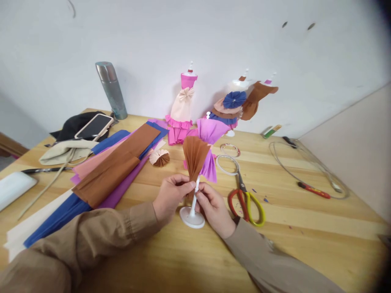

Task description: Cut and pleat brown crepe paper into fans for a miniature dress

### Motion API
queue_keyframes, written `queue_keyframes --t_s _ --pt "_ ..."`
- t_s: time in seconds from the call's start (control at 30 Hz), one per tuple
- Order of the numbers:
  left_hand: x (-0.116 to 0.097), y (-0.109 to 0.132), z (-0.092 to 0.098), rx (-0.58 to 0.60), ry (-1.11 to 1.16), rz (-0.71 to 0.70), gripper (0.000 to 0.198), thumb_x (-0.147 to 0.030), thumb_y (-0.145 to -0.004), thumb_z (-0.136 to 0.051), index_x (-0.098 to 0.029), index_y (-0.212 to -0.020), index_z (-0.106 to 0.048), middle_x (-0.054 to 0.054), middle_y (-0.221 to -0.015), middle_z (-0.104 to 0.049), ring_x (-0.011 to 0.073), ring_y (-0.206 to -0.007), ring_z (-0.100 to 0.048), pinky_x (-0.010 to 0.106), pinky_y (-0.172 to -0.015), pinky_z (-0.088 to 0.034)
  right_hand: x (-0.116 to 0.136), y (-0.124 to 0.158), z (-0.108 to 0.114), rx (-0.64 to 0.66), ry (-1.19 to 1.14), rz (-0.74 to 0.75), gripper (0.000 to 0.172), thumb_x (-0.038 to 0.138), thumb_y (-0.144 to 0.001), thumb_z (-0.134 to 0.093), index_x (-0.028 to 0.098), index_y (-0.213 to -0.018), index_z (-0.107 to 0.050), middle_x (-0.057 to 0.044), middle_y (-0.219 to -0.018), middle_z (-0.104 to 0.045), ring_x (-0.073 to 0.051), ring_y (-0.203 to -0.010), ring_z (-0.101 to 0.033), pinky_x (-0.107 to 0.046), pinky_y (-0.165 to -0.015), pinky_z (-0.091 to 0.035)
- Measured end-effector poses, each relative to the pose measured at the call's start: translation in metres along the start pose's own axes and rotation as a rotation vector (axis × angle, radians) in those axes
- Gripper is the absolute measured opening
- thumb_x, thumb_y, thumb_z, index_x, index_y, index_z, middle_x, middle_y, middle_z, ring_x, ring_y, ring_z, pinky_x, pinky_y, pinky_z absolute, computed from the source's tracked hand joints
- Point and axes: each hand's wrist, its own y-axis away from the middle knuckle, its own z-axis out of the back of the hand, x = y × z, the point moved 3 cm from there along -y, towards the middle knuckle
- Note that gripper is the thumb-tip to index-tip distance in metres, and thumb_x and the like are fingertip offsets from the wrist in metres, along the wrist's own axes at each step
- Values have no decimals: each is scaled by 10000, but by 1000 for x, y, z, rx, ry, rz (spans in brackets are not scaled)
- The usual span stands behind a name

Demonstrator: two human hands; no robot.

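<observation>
My left hand (175,195) pinches the gathered lower part of a pleated brown crepe paper piece (194,156), which fans out upward. Closed beside it, my right hand (215,205) has thumb and fingers at the white pole of a small mannequin stand (192,219); its fingertips are partly hidden behind the pole. The stand is upright on the table, its round base flat on the wood. On the mannequin is a purple paper dress (212,130), partly covered by the brown fan. Scissors (242,193) with red and yellow handles lie right of my right hand.
Crepe paper strips (106,177) are piled at left, near a small pleated rosette (159,158). Dressed mannequins (181,108) stand along the wall. A phone (94,126) and steel flask (113,91) are at back left. Tape rolls (227,164), a cable (281,165) and a red-handled tool (314,190) lie rightward.
</observation>
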Motion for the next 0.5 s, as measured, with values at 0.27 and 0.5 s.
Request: queue_keyframes --t_s 0.27,0.5 --pt "-10 7 -2 -9 -92 -145 222 -281 -553 -758 -135 -529 -592 -38 -483 -529 61 -471 -457 190 -488 -370 0 0 1 65 21 43 274 469 -929 -455 214 -849 -516 56 -537 -484 -103 -453 -425 -236 -479 -372" --pt "-22 15 1 -79 -150 -314 174 -242 -623 -699 -153 -537 -576 -33 -535 -504 82 -471 -471 218 -488 -396 -6 3 2 -17 120 9 368 552 -909 -436 221 -827 -573 32 -499 -509 -137 -463 -473 -277 -527 -439"
